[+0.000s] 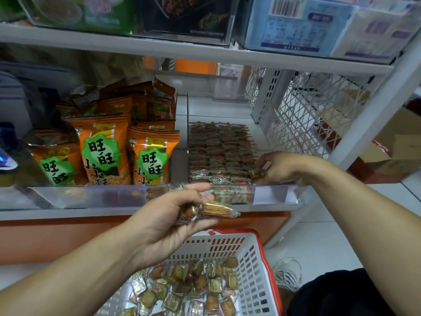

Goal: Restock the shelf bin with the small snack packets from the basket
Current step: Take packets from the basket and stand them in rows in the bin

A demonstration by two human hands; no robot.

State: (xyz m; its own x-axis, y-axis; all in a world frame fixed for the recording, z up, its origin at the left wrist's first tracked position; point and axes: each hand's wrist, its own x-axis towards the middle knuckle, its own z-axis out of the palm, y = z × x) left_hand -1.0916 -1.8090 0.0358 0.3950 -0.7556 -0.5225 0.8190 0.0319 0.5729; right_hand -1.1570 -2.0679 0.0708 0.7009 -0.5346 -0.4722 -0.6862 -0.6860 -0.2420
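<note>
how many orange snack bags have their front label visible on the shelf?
3 with readable fronts: one at far left, one in the middle, one on the right beside the clear bin. More orange bags stand behind them, partly hidden.

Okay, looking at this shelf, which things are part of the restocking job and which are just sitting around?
Part of the job:
left hand gripping small snack packets
right hand placing a packet
clear shelf bin
basket of loose packets

Just there:
orange snack bags
blue box
cardboard box
</note>
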